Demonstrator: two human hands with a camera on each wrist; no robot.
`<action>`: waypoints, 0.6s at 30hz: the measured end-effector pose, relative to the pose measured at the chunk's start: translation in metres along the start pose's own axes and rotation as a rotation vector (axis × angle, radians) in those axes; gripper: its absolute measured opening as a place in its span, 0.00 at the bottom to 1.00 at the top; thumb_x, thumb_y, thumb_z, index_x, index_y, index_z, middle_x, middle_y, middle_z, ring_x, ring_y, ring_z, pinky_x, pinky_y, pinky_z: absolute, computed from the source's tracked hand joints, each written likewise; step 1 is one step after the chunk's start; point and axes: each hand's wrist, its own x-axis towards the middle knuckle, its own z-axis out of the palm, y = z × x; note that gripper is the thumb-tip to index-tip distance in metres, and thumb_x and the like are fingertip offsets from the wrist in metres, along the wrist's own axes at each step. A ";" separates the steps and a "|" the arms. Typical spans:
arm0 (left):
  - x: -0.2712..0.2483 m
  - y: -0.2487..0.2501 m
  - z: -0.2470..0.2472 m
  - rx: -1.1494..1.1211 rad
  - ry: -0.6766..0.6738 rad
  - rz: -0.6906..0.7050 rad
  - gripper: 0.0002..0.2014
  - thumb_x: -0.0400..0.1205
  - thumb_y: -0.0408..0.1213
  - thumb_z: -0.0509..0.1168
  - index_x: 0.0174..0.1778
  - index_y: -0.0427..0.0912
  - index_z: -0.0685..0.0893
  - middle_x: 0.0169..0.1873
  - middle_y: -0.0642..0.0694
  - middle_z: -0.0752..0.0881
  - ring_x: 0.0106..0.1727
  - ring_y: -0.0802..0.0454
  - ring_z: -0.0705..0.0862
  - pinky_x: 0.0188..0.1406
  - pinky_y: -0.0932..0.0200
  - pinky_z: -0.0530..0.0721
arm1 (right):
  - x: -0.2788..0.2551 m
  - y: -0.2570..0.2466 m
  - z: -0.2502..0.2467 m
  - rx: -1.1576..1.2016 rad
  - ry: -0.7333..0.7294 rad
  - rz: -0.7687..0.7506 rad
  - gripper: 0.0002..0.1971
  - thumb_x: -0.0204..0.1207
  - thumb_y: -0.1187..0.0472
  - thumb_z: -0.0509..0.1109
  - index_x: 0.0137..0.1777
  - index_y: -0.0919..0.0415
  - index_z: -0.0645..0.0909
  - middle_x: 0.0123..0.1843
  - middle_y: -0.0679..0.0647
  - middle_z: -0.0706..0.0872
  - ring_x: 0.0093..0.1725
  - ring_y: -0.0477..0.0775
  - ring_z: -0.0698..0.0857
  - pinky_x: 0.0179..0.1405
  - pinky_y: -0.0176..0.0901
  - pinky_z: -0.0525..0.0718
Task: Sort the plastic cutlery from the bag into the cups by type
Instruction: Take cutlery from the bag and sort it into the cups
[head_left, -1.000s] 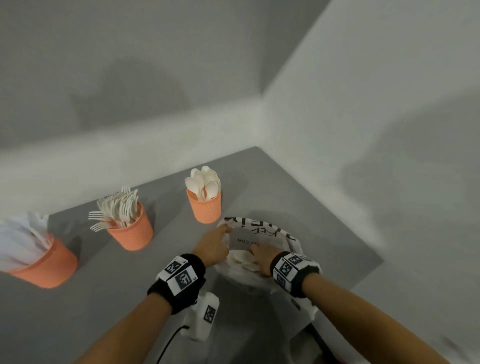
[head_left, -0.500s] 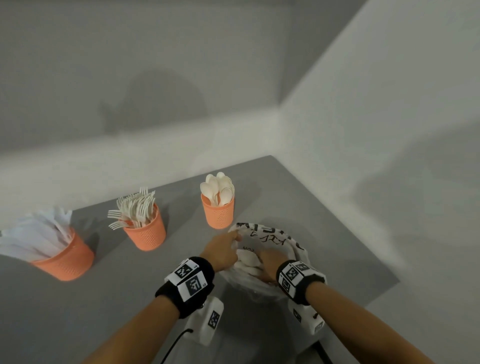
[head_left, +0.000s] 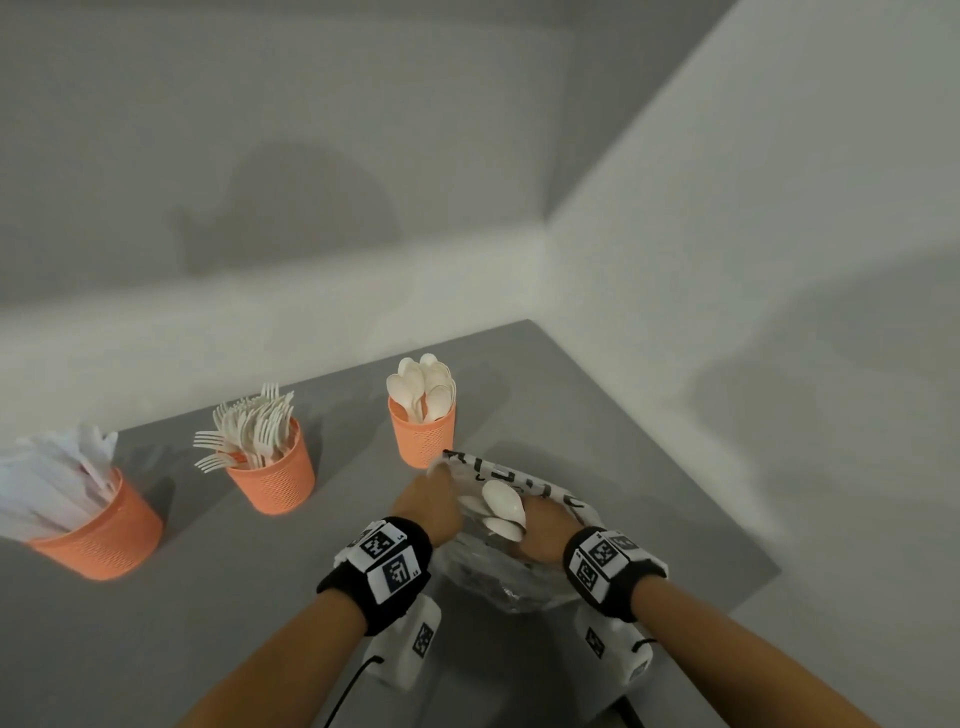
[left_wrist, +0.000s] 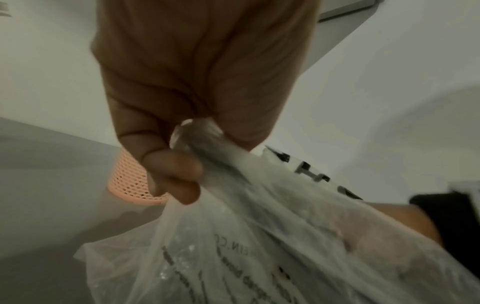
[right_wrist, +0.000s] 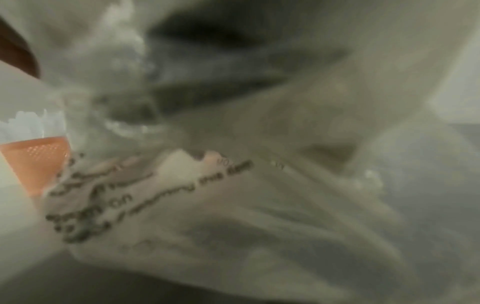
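A clear plastic bag (head_left: 519, 577) with black print sits on the grey table (head_left: 649, 467) in front of me. My left hand (head_left: 430, 500) pinches its near-left rim between thumb and fingers, as the left wrist view shows for hand (left_wrist: 182, 156) and bag (left_wrist: 259, 236). My right hand (head_left: 543, 527) is at the bag's mouth and grips a bunch of white spoons (head_left: 501, 508), bowls pointing left; its fingers are hidden. Three orange mesh cups stand behind: one with spoons (head_left: 422, 436), one with forks (head_left: 272, 475), one with white knives (head_left: 98, 527).
The table ends close to the right of the bag and meets white walls at the back corner. The spoon cup (left_wrist: 130, 182) stands just beyond my left hand. The right wrist view is blurred bag plastic (right_wrist: 259, 185) with an orange cup (right_wrist: 36, 162) at its left.
My right hand has come up from inside the bag with the spoons now showing at its mouth. The left hand has kept its pinch on the rim.
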 end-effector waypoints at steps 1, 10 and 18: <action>0.002 0.001 -0.003 -0.045 -0.007 -0.001 0.21 0.81 0.31 0.55 0.71 0.37 0.67 0.54 0.36 0.80 0.46 0.39 0.85 0.39 0.52 0.83 | -0.002 0.001 -0.003 0.043 0.015 -0.011 0.25 0.76 0.59 0.69 0.73 0.55 0.70 0.70 0.55 0.79 0.69 0.57 0.78 0.66 0.40 0.73; 0.011 -0.017 -0.027 -0.712 -0.166 0.099 0.14 0.83 0.33 0.61 0.63 0.48 0.79 0.45 0.47 0.83 0.27 0.57 0.82 0.28 0.65 0.85 | -0.007 0.012 -0.026 0.159 0.088 -0.024 0.20 0.74 0.64 0.68 0.67 0.61 0.74 0.56 0.56 0.83 0.51 0.48 0.76 0.49 0.34 0.72; 0.020 -0.022 -0.004 -0.890 0.142 0.014 0.11 0.80 0.23 0.61 0.41 0.43 0.83 0.39 0.39 0.84 0.36 0.46 0.83 0.27 0.64 0.87 | 0.000 -0.004 -0.032 0.244 0.185 -0.036 0.18 0.66 0.52 0.69 0.55 0.56 0.77 0.45 0.52 0.81 0.46 0.55 0.82 0.47 0.45 0.80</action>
